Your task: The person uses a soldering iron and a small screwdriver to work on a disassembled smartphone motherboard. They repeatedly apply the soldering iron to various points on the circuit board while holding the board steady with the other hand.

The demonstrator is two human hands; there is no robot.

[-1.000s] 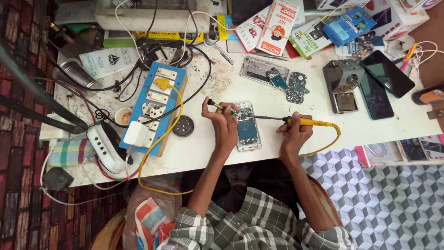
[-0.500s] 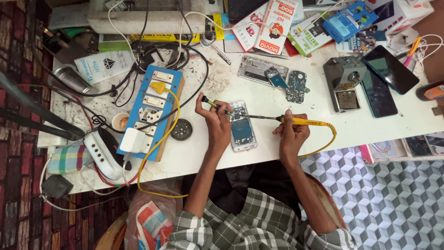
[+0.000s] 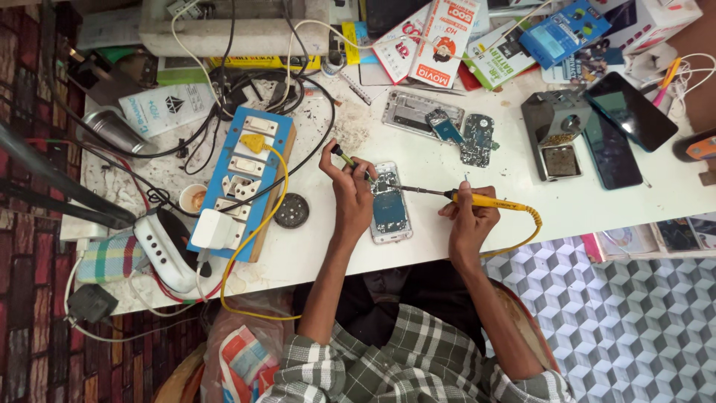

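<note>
An opened phone (image 3: 390,204) with its board exposed lies face down on the white table (image 3: 462,239). My left hand (image 3: 347,184) rests beside its left edge and holds a thin green-tipped tool (image 3: 350,163) whose point meets the phone's top. My right hand (image 3: 470,216) grips a yellow soldering iron (image 3: 477,198). The iron's dark tip reaches left onto the upper part of the phone's board. A yellow cord runs from the iron off the table's front edge.
A blue switchboard (image 3: 240,179) with a white plug and yellow cable lies left of the phone. A round black tin (image 3: 291,210) sits beside it. Behind are a phone frame (image 3: 414,113), circuit boards (image 3: 476,139), a solder stand (image 3: 556,134), dark phones (image 3: 630,112) and packets.
Both hands hold the same tools on the phone. The view has shifted slightly; the hands and tools have barely moved.
</note>
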